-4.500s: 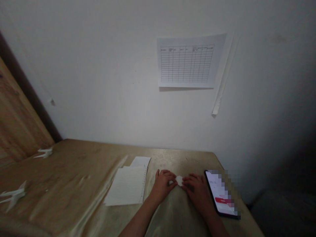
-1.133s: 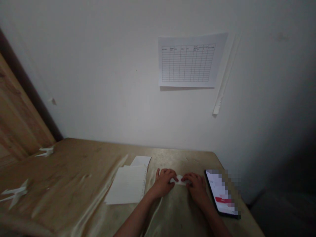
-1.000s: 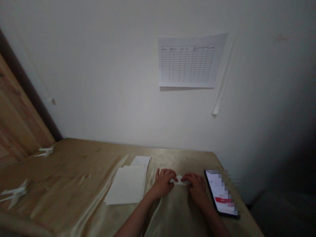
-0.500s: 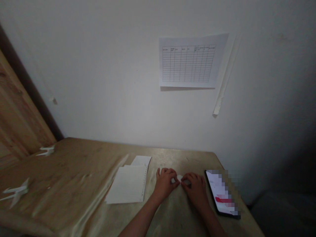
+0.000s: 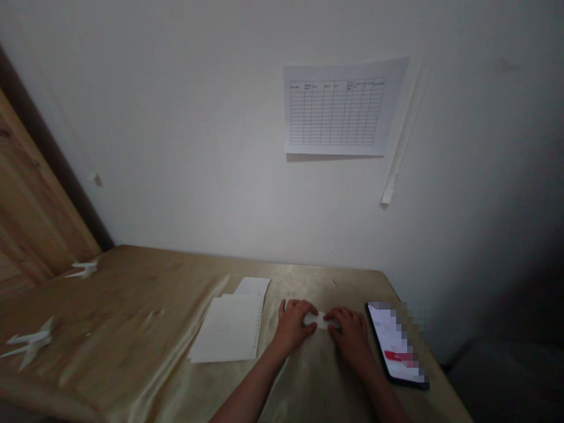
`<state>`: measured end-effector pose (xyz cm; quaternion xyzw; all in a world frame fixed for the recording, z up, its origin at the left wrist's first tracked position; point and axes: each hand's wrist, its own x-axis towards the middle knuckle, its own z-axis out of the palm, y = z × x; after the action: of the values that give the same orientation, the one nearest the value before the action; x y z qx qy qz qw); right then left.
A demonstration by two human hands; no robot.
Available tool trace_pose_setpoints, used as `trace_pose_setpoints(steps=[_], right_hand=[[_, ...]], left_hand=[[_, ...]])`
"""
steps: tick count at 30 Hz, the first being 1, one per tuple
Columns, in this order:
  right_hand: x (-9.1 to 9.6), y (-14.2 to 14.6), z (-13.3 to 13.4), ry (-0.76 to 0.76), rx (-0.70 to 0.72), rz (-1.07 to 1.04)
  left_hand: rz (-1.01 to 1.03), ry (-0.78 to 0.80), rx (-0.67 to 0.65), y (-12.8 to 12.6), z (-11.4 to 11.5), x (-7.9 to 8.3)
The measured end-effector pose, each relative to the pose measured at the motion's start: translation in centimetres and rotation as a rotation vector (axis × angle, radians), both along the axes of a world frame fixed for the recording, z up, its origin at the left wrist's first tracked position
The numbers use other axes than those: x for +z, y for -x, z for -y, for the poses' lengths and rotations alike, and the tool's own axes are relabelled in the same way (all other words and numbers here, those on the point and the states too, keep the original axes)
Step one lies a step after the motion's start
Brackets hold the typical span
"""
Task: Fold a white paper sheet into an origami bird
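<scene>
A small piece of white folded paper (image 5: 321,321) lies low over the table between my two hands, partly hidden by the fingers. My left hand (image 5: 294,324) has thumb and fingertips closed on its left end. On the other end are the curved fingers and thumb of my right hand (image 5: 351,333). Left of my left hand is a stack of white lined sheets (image 5: 228,328), with torn holes along its right edge. To the right of my right hand lies a phone (image 5: 388,341) with its screen lit.
Two folded white paper figures, a near one (image 5: 33,342) and a far one (image 5: 84,268), sit on the left of the cloth-covered table (image 5: 145,305). A printed grid sheet (image 5: 335,111) hangs on the wall behind. Brown wood (image 5: 35,200) stands at the far left.
My fingertips have moved slightly apart along the paper, and more of it shows between them as a flat strip. Sheets, phone and paper figures stay in place.
</scene>
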<state>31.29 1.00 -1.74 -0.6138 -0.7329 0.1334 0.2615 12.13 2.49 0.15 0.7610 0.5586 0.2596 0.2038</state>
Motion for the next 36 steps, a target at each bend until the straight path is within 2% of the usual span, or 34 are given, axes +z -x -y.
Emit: trace_pose_setpoints(steps=[5, 14, 23, 29, 36], right_hand=[[-0.07, -0.13, 0.26, 0.011, 0.006, -0.013], [-0.39, -0.11, 0.40, -0.059, 0.004, 0.050], [-0.66, -0.21, 0.27, -0.050, 0.002, 0.013], [-0.75, -0.24, 0.15, -0.060, -0.007, 0.016], [-0.53, -0.06, 0.20, -0.047, -0.014, 0.056]], left_hand=[[0.008, -0.008, -0.015, 0.26, 0.00, -0.02], [-0.013, -0.058, -0.046, 0.58, -0.27, -0.37], [-0.033, -0.091, -0.084, 1.00, 0.00, -0.15], [-0.054, -0.114, -0.057, 0.93, -0.06, -0.37], [-0.022, -0.166, -0.002, 0.73, -0.10, 0.17]])
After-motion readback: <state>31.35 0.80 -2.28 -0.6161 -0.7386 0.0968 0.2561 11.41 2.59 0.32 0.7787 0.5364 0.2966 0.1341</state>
